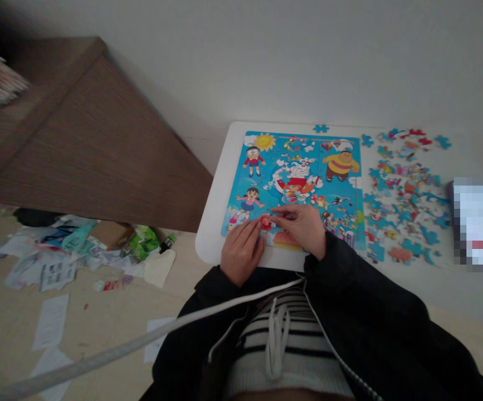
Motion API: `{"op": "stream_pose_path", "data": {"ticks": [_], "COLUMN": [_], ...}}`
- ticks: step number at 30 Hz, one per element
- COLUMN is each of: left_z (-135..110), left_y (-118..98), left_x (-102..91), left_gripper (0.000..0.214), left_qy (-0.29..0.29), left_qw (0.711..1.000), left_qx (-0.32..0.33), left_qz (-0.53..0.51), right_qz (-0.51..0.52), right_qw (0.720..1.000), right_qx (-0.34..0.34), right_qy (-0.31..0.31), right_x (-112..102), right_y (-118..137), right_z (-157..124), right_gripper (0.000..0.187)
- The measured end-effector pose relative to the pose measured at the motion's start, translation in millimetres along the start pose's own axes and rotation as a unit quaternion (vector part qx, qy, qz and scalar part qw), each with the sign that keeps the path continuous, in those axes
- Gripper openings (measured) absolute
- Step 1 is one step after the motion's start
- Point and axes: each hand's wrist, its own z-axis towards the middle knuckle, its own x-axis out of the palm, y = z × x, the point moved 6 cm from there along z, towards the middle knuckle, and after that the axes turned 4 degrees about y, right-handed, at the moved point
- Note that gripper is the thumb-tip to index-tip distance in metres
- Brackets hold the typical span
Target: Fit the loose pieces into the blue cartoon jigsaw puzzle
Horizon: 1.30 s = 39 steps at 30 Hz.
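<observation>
A cartoon jigsaw puzzle (pixel 266 192) in a blue frame lies on the white table, partly filled, with several pieces scattered over its middle. At its lower edge a reddish puzzle piece (pixel 266 223) sits between my hands. My left hand (pixel 241 253) rests flat with fingers stretched out, its fingertips touching the left side of that piece. From the right, my right hand (pixel 303 227) pinches at the piece's upper right edge with thumb and index finger. The fingers partly cover the piece, so whether it lies flat or is slightly raised cannot be made out.
A heap of loose puzzle pieces (pixel 408 195) spreads right of the frame. One blue piece (pixel 320 128) lies above it. A blurred-out device (pixel 479 225) is at the far right. A brown cabinet (pixel 99 139) stands left, with litter (pixel 99 245) on the floor.
</observation>
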Motion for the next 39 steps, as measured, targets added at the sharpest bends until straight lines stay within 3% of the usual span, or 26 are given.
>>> {"op": "stream_pose_path", "data": {"ticks": [10,19,25,28,32,36,39], "left_z": [4.5,11.3,15.0,16.2,17.4,20.1,23.6], "left_y": [-4.5,-8.4,-7.1,-5.0,-2.9,-9.9,-25.2], "left_x": [6.4,2.3,2.4,3.1,2.9,-1.5,-0.5], "left_gripper": [0.038,0.035,0.033,0.031,0.031,0.032,0.031], "left_qy": [0.091,0.093,0.073,0.059,0.053,0.025,0.022], "left_qw": [0.994,0.992,0.994,0.997,0.998,0.999,0.996], "left_qx": [0.012,-0.007,0.004,0.001,0.002,0.031,0.086], "left_qz": [0.060,0.079,0.080,0.054,0.036,0.036,0.026], "right_qz": [-0.202,-0.401,-0.440,-0.430,-0.383,-0.363,-0.372], "right_qw": [0.976,0.900,0.868,0.869,0.886,0.907,0.902], "right_qx": [-0.077,-0.172,-0.223,-0.245,-0.254,-0.172,-0.101], "right_qy": [-0.002,0.020,0.060,0.010,-0.064,-0.127,-0.193], "right_x": [3.3,19.3,31.9,14.2,-30.3,-83.5,-120.3], "right_y": [7.0,21.8,24.5,32.4,27.6,-3.2,-28.0], "right_z": [1.8,-27.8,-39.3,-49.4,-73.9,-103.1,-127.5], "right_gripper": [0.012,0.021,0.028,0.028,0.025,0.021,0.017]}}
